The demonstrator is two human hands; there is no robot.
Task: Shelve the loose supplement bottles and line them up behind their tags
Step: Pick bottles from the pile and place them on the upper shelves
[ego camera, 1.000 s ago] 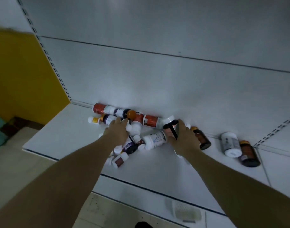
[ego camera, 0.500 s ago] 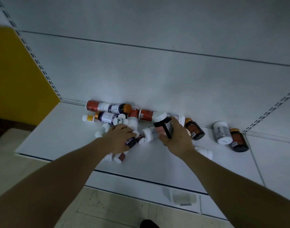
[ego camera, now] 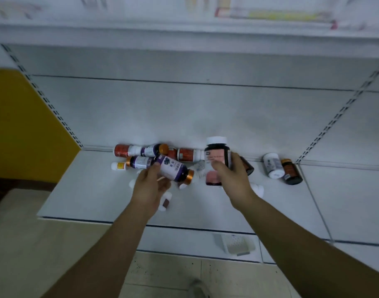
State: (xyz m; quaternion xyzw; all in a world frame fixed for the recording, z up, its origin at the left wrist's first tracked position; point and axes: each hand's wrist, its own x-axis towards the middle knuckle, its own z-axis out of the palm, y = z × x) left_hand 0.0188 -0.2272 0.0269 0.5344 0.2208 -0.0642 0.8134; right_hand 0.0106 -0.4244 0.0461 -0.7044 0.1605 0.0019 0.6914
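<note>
The left hand holds a purple bottle with an orange cap. The bottle lies slanted across the fingers, cap pointing down and to the right, lifted off the lower shelf. The right hand grips a dark bottle with a white cap. This one stands upright, with the thumb across the front label and the other fingers wrapped behind it.

Both bottles are in the air, just in front of the heap of loose bottles that lie on their sides against the back wall. Two more, a white bottle and an amber bottle, lie well apart to the right, touching each other. The upper shelf edge carries coloured strips that may be the tags, but they are too blurred to read.

I judge these bottles to be light, stiff plastic, with smooth labels that can slip a little. They are round, so a bottle laid on its side will roll. The best hold is around the middle of the body, as the right hand does, not by the cap. The purple bottle probably needs to be turned cap up before it can stand on a shelf.
</note>
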